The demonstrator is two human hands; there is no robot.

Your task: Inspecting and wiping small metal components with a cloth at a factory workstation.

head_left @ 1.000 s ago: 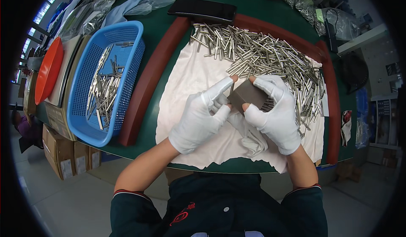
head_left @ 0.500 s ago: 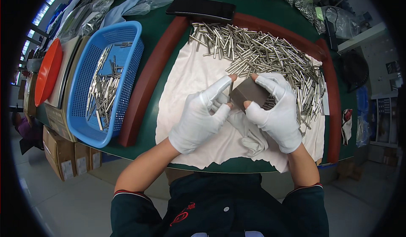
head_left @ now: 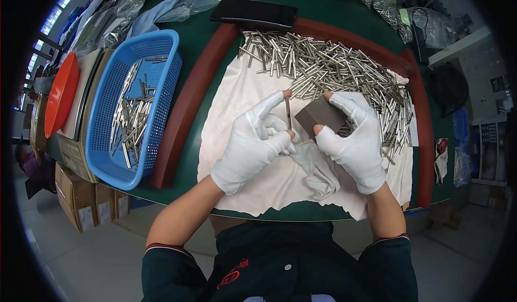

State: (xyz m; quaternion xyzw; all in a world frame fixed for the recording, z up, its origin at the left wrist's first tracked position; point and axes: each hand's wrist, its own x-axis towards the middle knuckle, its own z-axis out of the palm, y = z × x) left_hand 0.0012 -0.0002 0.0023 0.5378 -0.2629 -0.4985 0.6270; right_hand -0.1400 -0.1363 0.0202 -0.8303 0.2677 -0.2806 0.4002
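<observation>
A slim metal pin [head_left: 288,113] stands between the thumb and forefinger of my left hand [head_left: 249,148], held by its two ends. My right hand [head_left: 356,143] grips a dark grey-brown block [head_left: 321,118], thumb on its near side and fingers on its far side. A small gap separates the block from the pin. Both hands wear white gloves with bare thumb and forefinger tips. Beyond them lies a big heap of shiny metal pins [head_left: 334,68] on a pale pink cloth [head_left: 229,113]. A crumpled white cloth [head_left: 320,175] rests below the block.
Dark red bars [head_left: 186,116] frame the cloth on the green table. Left of them stands a blue basket [head_left: 172,68] with several pins inside, beside an orange-red bowl [head_left: 62,95]. A black device [head_left: 253,13] sits on the far bar. Plastic bags [head_left: 436,27] lie far right.
My left hand has drawn slightly left with the pin, so pin and block are now apart. The block has shifted a little to the right in my right hand.
</observation>
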